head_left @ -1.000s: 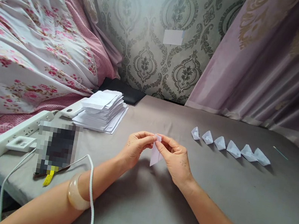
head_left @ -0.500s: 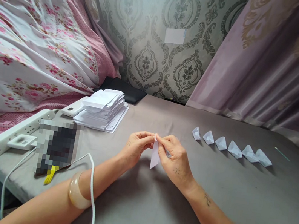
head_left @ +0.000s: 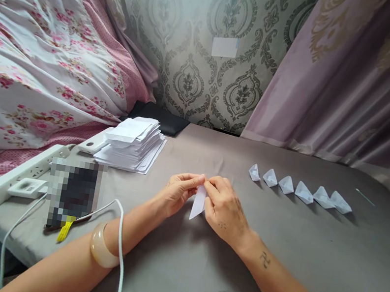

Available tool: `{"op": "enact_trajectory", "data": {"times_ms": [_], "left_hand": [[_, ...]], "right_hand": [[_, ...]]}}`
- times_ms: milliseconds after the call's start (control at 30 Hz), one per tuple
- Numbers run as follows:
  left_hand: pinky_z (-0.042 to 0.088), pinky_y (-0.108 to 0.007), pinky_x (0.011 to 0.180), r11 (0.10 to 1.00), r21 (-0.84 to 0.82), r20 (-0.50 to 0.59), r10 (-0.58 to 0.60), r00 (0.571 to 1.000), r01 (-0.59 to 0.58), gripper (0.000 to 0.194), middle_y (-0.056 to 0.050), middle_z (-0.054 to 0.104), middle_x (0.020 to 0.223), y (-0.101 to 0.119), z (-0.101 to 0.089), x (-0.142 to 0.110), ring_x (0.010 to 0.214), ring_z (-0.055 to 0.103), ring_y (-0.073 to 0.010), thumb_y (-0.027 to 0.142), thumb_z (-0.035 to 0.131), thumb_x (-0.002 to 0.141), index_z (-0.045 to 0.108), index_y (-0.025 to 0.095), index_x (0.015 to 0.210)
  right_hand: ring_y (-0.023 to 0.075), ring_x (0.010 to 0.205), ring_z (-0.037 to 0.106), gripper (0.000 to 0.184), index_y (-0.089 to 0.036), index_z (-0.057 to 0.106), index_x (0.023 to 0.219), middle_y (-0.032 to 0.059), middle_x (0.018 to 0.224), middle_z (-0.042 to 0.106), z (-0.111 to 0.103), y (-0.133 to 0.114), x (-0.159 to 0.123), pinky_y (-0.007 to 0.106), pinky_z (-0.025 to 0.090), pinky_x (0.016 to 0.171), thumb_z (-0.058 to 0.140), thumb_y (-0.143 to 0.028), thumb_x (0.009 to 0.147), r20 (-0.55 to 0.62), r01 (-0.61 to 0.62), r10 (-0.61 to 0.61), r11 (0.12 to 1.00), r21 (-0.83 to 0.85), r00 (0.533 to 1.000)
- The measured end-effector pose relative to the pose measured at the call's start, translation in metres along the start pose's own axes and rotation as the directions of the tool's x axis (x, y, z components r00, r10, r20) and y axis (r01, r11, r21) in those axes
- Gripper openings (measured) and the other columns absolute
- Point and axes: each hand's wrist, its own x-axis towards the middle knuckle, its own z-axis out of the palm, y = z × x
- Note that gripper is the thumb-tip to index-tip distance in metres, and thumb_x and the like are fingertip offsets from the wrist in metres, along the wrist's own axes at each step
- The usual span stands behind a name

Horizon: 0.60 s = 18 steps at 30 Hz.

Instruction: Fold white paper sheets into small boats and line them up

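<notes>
Folded paper [head_left: 199, 202] hangs between left hand [head_left: 178, 194] and right hand [head_left: 224, 210], both pinched at its top, long axis steeply down, neither nearer.

Muted, soft light on my feed, pale haze up top.
I see the wallpaper [head_left: 214, 87] washed out there, diffuse shadows below the left hand [head_left: 178, 194] and right hand [head_left: 225, 211], coarse pixelation at left, wide-angle stretching toward the edges.
</notes>
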Motion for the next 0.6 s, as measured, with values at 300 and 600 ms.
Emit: {"op": "enact_trajectory", "data": {"times_ms": [300,600], "left_hand": [[0.040,-0.022,0.065,0.993,0.105,-0.012,0.063,0.998,-0.061,0.021,0.000,0.063,0.068,0.000,0.007,-0.006,0.063,0.052,-0.0080,0.029,0.080,0.061,0.070,0.014,0.069],[0.040,-0.023,0.064,0.990,0.128,-0.040,0.058,0.998,-0.052,0.023,-0.001,0.062,0.065,-0.004,0.005,-0.005,0.061,0.053,-0.0090,0.031,0.080,0.059,0.068,0.013,0.067]], "right_hand": [[0.0158,0.072,0.059,0.033,-0.016,0.067,0.079,0.0043,0.076,0.067,0.005,0.014,0.007,0.031,0.045,0.072,0.061,-0.048,0.078,0.379,-0.536,0.462,0.276,0.798,0.802],[0.0144,0.070,0.057,0.031,-0.017,0.067,0.076,0.0010,0.072,0.066,0.015,0.018,0.005,0.029,0.043,0.071,0.074,-0.046,0.066,0.359,-0.519,0.486,0.246,0.819,0.797]]}}
